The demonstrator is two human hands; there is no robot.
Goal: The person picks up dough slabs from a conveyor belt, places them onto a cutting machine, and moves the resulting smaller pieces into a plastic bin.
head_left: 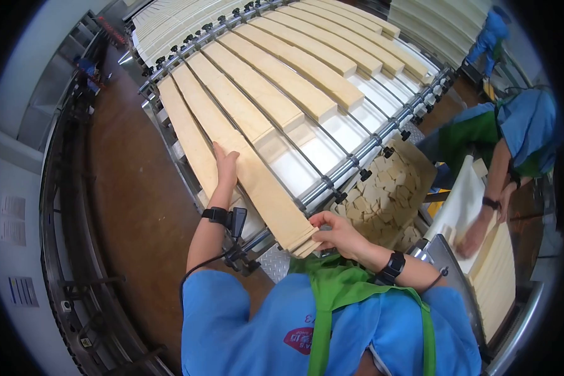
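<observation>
Long, flat stacks of pale dough sheets [257,178] lie side by side in lanes on a conveyor. My left hand [227,168] rests against the left side of one stack, thumb and forefinger apart, its other fingers partly hidden. At the near end of this same stack, my right hand [341,237] pinches the layered edges of the dough sheets, which fan slightly apart there. Another dough stack [185,128] runs along the left of my left hand.
Thin metal rods and a crossbar with black knobs [339,197] divide the lanes. Right of it, a bin [425,164] holds many dough scraps. A co-worker [520,131] in blue and green handles dough sheets at the right; another person [490,34] is farther back.
</observation>
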